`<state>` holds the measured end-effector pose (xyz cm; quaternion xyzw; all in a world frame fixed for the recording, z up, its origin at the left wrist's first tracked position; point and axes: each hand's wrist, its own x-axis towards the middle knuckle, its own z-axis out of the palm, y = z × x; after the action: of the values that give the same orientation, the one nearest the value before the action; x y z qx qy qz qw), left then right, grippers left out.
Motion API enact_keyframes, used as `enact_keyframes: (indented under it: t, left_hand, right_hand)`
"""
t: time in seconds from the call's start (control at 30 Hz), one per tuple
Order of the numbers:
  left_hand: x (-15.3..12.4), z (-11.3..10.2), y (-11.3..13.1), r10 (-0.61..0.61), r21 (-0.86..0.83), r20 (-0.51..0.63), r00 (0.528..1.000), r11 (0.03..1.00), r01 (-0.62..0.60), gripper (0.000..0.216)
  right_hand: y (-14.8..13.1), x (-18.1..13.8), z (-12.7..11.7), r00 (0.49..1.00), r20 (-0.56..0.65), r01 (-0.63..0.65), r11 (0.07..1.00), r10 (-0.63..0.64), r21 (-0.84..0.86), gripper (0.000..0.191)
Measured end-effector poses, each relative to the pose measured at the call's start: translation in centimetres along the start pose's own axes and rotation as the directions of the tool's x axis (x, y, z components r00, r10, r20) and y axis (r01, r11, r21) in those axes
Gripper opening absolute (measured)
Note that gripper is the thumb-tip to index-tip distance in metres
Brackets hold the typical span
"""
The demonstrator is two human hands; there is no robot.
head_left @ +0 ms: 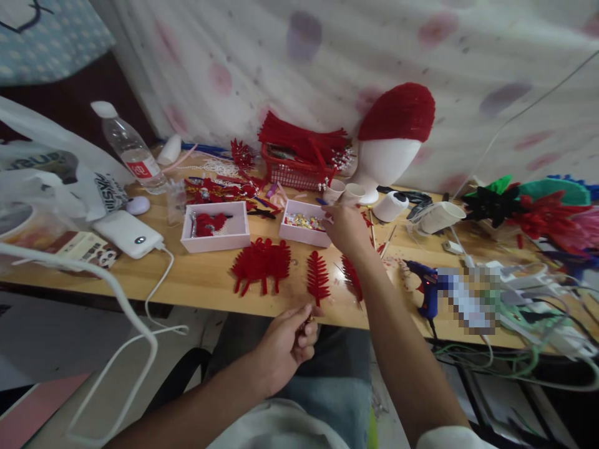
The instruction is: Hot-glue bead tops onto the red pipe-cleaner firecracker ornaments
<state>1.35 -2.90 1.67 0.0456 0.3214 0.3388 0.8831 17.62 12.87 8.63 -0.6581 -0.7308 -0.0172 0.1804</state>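
Observation:
My left hand (294, 337) is closed near the front edge of the table, thumb and fingers pinched together. From its fingertips rises a red fuzzy leaf-shaped sprig (318, 277), its stem end at the thumb. A small gold-coloured bit shows among the fingers, too small to name. My right hand (346, 224) reaches to the right end of a white box (304, 235) of small gold and coloured beads. Its fingers are drawn together, and what they hold is hidden. Beneath my right forearm lies another red sprig (350, 277). More red fuzzy pieces (262, 265) lie joined at the left.
A second white box (218, 240) holds red pieces and beads. Behind stand a red basket (297, 174) and a white head form (386, 159) with a red cap. A blue glue gun (427, 290) and cables lie right; a power bank (128, 234) and bottle (135, 156) stand left.

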Motion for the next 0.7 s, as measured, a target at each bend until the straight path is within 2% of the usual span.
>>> enact_keyframes:
  t: [0.07, 0.13, 0.2, 0.3, 0.4, 0.5, 0.7]
  left_hand:
    - [-0.3, -0.2, 0.3, -0.004, -0.049, -0.034, 0.999, 0.999, 0.003, 0.009]
    - [-0.6, -0.6, 0.9, 0.027, -0.075, -0.061, 0.998, 0.997, -0.032, 0.005]
    - [-0.8, -1.0, 1.4, 0.081, -0.072, -0.065, 0.995, 0.994, -0.086, 0.005]
    - [-0.7, -0.9, 2.3, 0.188, -0.047, -0.069, 0.980, 0.980, -0.192, 0.003]
    - [-0.1, -0.1, 3.2, 0.241, -0.044, -0.070, 0.968, 0.969, -0.245, 0.015]
    - [0.4, 0.4, 3.7, 0.214, -0.046, -0.067, 0.974, 0.975, -0.218, 0.028]
    - [0.7, 0.2, 4.5, 0.208, 0.011, -0.068, 0.976, 0.978, -0.208, 0.039]
  right_hand:
    - [-0.6, -2.9, 0.9, 0.998, -0.067, 0.020, 0.998, -0.016, 0.059, 0.026]
    - [-1.1, -7.1, 2.1, 0.990, -0.124, 0.085, 0.984, -0.065, 0.157, 0.025]
    - [-1.8, -11.5, 3.3, 0.984, -0.161, 0.109, 0.979, -0.081, 0.172, 0.025]
    - [-3.0, -16.1, 4.8, 0.982, -0.173, -0.058, 0.996, 0.070, 0.074, 0.031]
    - [-4.1, -17.7, 5.8, 0.975, -0.154, -0.153, 0.987, 0.159, 0.053, 0.027]
    - [-4.8, -17.5, 6.4, 0.972, -0.141, -0.181, 0.981, 0.190, 0.077, 0.013]
    - [-4.9, -17.2, 6.1, 0.966, -0.094, -0.232, 0.967, 0.242, 0.105, 0.016]
